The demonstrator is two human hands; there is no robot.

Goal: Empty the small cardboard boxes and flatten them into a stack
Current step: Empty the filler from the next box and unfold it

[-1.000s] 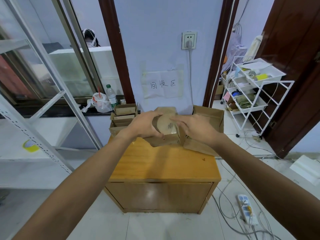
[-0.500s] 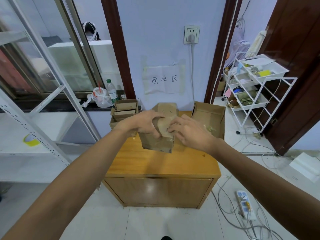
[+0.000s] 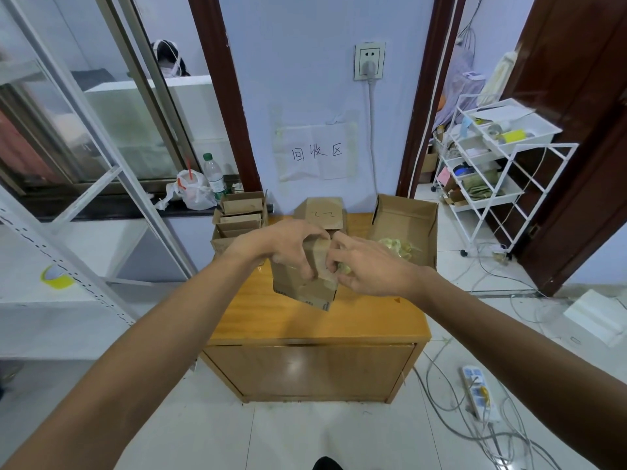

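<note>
Cardboard box [image 3: 302,286] is over the bench [image 3: 305,325], my left hand [image 3: 281,245] grasping its top, my right hand [image 3: 369,266] pinching yellowish stuff [image 3: 344,269] at the opening. Emptying step, I think; next needs pulling it out.

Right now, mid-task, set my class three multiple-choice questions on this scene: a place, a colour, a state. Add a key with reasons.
1. Where is the large open box? A. floor B. right side of the cabinet top C. white rack
2. What colour is the cap on the plastic bottle? A. green B. red C. black
3. The small box in front is: A. flattened on a stack B. untouched C. gripped by both hands
Key: 1 B, it sits on the wooden top; 2 A, it shows green; 3 C, left hand and right hand grip it.
</note>
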